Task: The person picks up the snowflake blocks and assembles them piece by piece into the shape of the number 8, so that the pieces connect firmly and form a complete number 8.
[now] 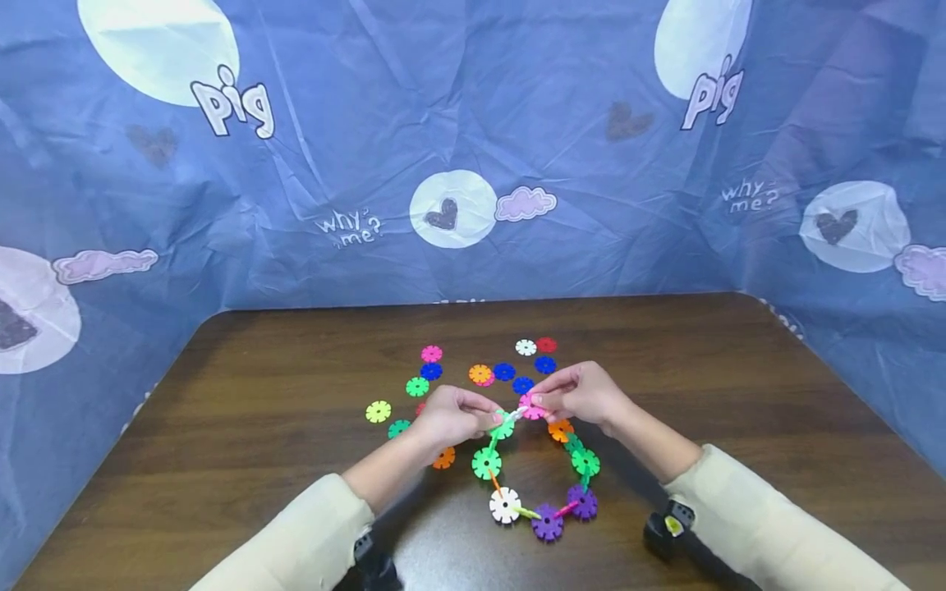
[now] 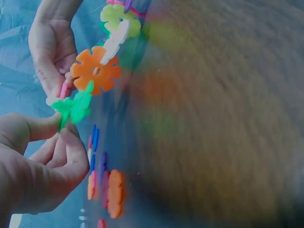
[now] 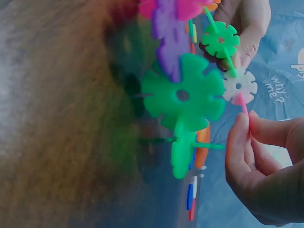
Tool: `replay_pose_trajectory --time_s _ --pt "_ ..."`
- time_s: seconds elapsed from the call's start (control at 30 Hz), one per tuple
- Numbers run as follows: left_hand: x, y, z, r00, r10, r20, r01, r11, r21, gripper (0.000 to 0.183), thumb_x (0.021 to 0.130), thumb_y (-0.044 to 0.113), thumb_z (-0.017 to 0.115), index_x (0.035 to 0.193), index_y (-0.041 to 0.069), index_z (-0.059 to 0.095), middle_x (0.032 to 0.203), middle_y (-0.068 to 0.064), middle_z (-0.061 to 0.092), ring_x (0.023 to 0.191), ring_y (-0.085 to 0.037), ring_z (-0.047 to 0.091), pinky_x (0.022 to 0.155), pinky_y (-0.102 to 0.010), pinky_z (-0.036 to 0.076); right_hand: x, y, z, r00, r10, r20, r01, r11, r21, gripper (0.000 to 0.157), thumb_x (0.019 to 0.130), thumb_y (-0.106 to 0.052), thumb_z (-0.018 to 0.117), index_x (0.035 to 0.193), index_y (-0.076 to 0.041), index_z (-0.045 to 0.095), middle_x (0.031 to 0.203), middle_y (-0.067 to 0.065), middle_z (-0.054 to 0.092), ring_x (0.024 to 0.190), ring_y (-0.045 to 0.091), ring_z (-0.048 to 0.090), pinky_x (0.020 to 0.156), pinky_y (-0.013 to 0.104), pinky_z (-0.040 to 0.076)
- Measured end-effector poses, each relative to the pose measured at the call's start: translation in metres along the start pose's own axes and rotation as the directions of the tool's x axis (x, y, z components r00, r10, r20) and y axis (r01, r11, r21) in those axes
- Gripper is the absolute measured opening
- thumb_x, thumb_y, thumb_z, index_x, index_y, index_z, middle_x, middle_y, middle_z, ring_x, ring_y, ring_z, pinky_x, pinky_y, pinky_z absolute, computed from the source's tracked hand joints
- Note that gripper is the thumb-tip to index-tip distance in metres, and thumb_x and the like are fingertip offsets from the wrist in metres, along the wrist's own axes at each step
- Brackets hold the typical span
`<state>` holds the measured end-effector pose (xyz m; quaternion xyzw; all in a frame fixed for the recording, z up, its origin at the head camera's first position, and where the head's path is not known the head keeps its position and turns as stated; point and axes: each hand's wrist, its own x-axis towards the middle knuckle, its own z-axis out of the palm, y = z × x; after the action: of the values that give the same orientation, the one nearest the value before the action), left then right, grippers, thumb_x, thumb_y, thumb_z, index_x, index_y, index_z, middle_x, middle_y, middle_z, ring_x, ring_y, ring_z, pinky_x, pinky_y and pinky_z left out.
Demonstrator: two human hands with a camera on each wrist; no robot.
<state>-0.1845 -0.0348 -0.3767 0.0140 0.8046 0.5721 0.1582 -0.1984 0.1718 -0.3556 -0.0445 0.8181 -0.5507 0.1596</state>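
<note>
A ring of notched plastic snowflake discs hangs between both hands above the table, linked edge to edge. In the head view, my left hand (image 1: 452, 417) pinches a green disc (image 1: 503, 426) at the ring's upper left. My right hand (image 1: 584, 396) pinches a pink disc (image 1: 530, 406) at the upper right. Between these two, a white disc (image 3: 241, 85) meets the pink one in the right wrist view; how deep their slots sit cannot be told. Lower in the ring hang another white disc (image 1: 505, 506) and purple discs (image 1: 548, 523). An orange disc (image 1: 560, 430) comes just below the right hand.
Loose discs lie on the brown table (image 1: 222, 460) beyond and left of the hands, among them a yellow disc (image 1: 378, 411), a pink disc (image 1: 432, 354), a red disc (image 1: 547, 345) and several blue ones. A blue printed cloth (image 1: 458, 123) surrounds the table's back and sides.
</note>
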Motion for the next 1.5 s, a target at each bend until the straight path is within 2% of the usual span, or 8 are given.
replay_pose_trajectory --time_s 0.27,0.5,0.83,1.1,1.2,1.27,1.4,1.5 --pt "0.004 0.002 -0.005 0.996 0.089 0.012 -0.090 0.979 0.181 0.018 0.089 0.021 0.069 0.097 0.007 0.076 0.089 -0.008 0.076 0.068 -0.010 0.064 0.062 -0.023 0.052 0.003 0.000 -0.003 0.994 0.042 0.096 -0.047 0.998 0.050 0.028 0.087 0.004 0.061 0.113 0.015 0.061 0.081 0.006 0.073 0.069 0.011 0.069 0.076 0.034 0.061" --pt "0.016 0.008 0.005 0.992 0.128 -0.005 -0.126 0.983 0.133 0.020 0.087 0.022 0.071 0.098 0.005 0.076 0.091 -0.010 0.076 0.075 -0.010 0.067 0.066 -0.020 0.053 0.004 0.001 -0.001 0.993 0.035 0.114 -0.046 0.994 0.096 0.029 0.087 0.003 0.062 0.112 0.018 0.059 0.077 0.004 0.073 0.068 0.010 0.068 0.073 0.032 0.061" --pt "0.018 0.011 0.010 0.999 0.048 0.023 -0.050 0.995 0.087 0.015 0.080 0.014 0.075 0.092 0.004 0.076 0.086 -0.010 0.076 0.070 -0.006 0.058 0.060 -0.017 0.046 0.004 0.006 -0.002 0.985 0.019 0.172 -0.043 0.990 0.136 0.031 0.089 0.004 0.061 0.116 0.019 0.057 0.088 0.012 0.074 0.075 0.014 0.071 0.076 0.034 0.060" --pt "0.017 0.006 0.005 0.999 -0.024 0.022 0.022 0.997 0.075 0.014 0.083 0.013 0.073 0.094 0.005 0.076 0.087 -0.008 0.076 0.071 -0.008 0.060 0.065 -0.019 0.049 0.037 0.009 -0.025 0.999 -0.017 -0.043 0.011 0.991 -0.132 0.028 0.086 0.000 0.067 0.110 0.014 0.064 0.091 0.021 0.073 0.070 0.013 0.069 0.072 0.034 0.061" --pt "0.015 0.006 0.004 0.999 -0.027 0.028 0.025 0.997 0.068 0.013 0.084 0.012 0.073 0.095 0.005 0.076 0.088 -0.008 0.076 0.074 -0.009 0.060 0.066 -0.020 0.050 0.054 0.010 -0.036 0.988 -0.050 -0.144 -0.004 0.938 -0.346 0.024 0.084 -0.006 0.072 0.104 0.007 0.069 0.091 0.018 0.074 0.067 0.013 0.068 0.065 0.028 0.059" --pt "0.014 0.006 0.004 0.999 -0.023 0.032 0.021 0.998 0.063 0.013 0.083 0.012 0.073 0.094 0.005 0.075 0.089 -0.008 0.076 0.075 -0.010 0.060 0.067 -0.020 0.050 0.065 0.010 -0.042 0.981 -0.098 -0.167 0.001 0.866 -0.500 0.024 0.082 -0.011 0.074 0.102 0.002 0.071 0.091 0.015 0.074 0.070 0.014 0.068 0.066 0.025 0.055" --pt "0.013 0.007 0.005 0.999 -0.003 0.036 0.000 0.997 0.071 0.014 0.083 0.014 0.074 0.095 0.005 0.075 0.089 -0.008 0.076 0.076 -0.010 0.060 0.068 -0.020 0.048 0.085 0.011 -0.049 0.973 -0.202 -0.109 0.076 0.731 -0.678 0.026 0.082 -0.015 0.073 0.104 -0.001 0.071 0.097 0.015 0.073 0.088 0.024 0.067 0.081 0.035 0.052" --pt "0.013 0.009 0.006 0.999 0.000 0.041 -0.003 0.997 0.072 0.014 0.083 0.015 0.074 0.095 0.006 0.075 0.089 -0.008 0.076 0.077 -0.009 0.061 0.069 -0.021 0.048 0.098 0.012 -0.051 0.973 -0.227 -0.045 0.126 0.683 -0.720 0.028 0.084 -0.015 0.071 0.109 -0.002 0.070 0.100 0.018 0.071 0.097 0.029 0.065 0.091 0.043 0.049"
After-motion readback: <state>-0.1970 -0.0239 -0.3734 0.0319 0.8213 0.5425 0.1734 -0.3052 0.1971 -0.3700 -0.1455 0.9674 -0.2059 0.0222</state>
